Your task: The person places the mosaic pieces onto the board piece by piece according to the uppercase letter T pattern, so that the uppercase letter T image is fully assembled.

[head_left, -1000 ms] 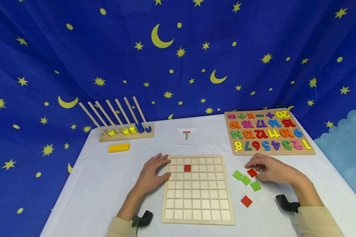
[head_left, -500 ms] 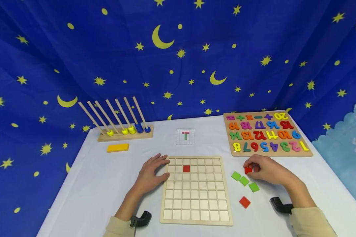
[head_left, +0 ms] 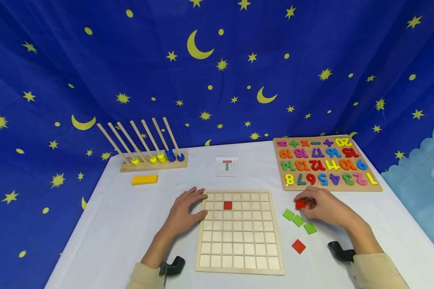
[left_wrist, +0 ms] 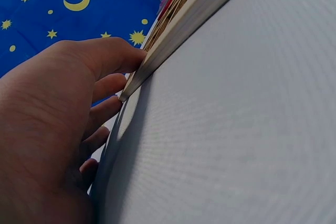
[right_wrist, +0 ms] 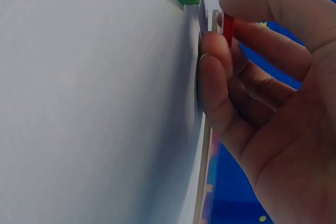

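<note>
A wooden grid board [head_left: 238,237] lies in front of the person, with one red tile [head_left: 228,205] in its second row from the back. The left hand [head_left: 185,209] rests at the board's left edge, thumb and fingertips touching the frame, as the left wrist view also shows. To the right of the board, the right hand [head_left: 325,205] pinches a second red tile [head_left: 300,204] between thumb and fingers; in the right wrist view this red tile [right_wrist: 227,17] stands on edge. Near that hand lie green tiles [head_left: 297,220] and another red tile [head_left: 298,246].
Behind the board lies a small pattern card [head_left: 227,166] with a red and green T shape. A peg abacus [head_left: 154,162] and a yellow block [head_left: 144,180] are at the back left. A wooden number puzzle [head_left: 327,162] lies at the back right.
The right hand has picked up the red tile that lay beside the green tiles and shifted slightly left with it. The left hand stays at the board's edge.
</note>
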{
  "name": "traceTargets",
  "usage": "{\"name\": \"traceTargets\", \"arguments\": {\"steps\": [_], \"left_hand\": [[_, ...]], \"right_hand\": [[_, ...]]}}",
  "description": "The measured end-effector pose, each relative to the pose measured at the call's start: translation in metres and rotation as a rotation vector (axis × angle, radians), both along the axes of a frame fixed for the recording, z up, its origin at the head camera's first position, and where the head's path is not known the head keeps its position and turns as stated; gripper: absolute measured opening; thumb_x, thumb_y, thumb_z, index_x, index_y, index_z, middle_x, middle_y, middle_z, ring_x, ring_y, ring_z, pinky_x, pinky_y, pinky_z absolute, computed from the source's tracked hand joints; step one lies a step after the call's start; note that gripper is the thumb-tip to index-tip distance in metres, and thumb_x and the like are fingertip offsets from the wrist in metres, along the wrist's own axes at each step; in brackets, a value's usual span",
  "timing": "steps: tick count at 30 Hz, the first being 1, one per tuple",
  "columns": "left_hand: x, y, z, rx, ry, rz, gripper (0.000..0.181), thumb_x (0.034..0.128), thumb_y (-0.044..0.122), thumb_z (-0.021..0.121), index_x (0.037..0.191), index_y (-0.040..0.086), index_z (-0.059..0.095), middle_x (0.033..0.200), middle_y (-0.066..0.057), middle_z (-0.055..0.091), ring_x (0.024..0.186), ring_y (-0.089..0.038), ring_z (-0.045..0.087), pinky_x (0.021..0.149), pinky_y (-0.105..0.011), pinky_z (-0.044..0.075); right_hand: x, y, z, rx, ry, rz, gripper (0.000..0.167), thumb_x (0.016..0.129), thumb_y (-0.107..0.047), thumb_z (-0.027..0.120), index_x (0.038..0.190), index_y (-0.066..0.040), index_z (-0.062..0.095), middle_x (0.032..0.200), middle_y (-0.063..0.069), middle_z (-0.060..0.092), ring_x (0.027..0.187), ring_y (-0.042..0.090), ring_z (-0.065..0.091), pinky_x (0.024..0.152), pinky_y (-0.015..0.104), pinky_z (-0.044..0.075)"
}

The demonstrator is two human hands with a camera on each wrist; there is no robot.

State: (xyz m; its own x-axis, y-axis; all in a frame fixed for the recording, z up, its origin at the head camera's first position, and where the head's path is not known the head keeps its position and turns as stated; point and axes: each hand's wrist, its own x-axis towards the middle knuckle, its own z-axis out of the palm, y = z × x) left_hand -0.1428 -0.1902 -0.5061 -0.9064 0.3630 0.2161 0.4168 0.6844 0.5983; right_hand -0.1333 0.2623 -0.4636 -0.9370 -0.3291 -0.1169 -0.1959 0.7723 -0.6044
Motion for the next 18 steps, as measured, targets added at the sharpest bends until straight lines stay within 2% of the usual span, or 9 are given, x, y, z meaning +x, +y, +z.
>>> {"name": "traceTargets", "arguments": {"steps": [8, 14, 18], "left_hand": [[0.001, 0.001, 0.003, -0.011, -0.008, 0.004, 0.047, 0.0811, 0.032, 0.076, 0.125, 0.017, 0.064, 0.141, 0.003, 0.05, 0.137, -0.023, 0.034, 0.113, -0.046, 0.02], [0.001, 0.001, 0.003, -0.006, -0.02, 0.009, 0.047, 0.0812, 0.031, 0.076, 0.124, 0.018, 0.064, 0.141, 0.004, 0.051, 0.137, -0.023, 0.033, 0.114, -0.046, 0.019], [0.001, 0.001, 0.002, -0.002, -0.017, 0.008, 0.046, 0.0813, 0.032, 0.075, 0.124, 0.018, 0.065, 0.141, 0.004, 0.051, 0.137, -0.023, 0.033, 0.113, -0.046, 0.02]], "right_hand": [[-0.003, -0.007, -0.002, -0.013, 0.021, 0.013, 0.032, 0.077, -0.019, 0.078, 0.108, -0.016, 0.071, 0.089, -0.009, 0.061, 0.079, 0.015, 0.053, 0.068, 0.028, 0.05], [-0.005, -0.015, -0.002, -0.009, 0.064, 0.057, 0.029, 0.077, -0.022, 0.08, 0.105, -0.017, 0.074, 0.081, -0.011, 0.058, 0.07, 0.013, 0.051, 0.058, 0.025, 0.046], [-0.008, -0.022, -0.002, -0.008, 0.061, 0.074, 0.028, 0.078, -0.024, 0.079, 0.105, -0.018, 0.074, 0.08, -0.01, 0.057, 0.068, 0.013, 0.051, 0.055, 0.024, 0.045]]}}
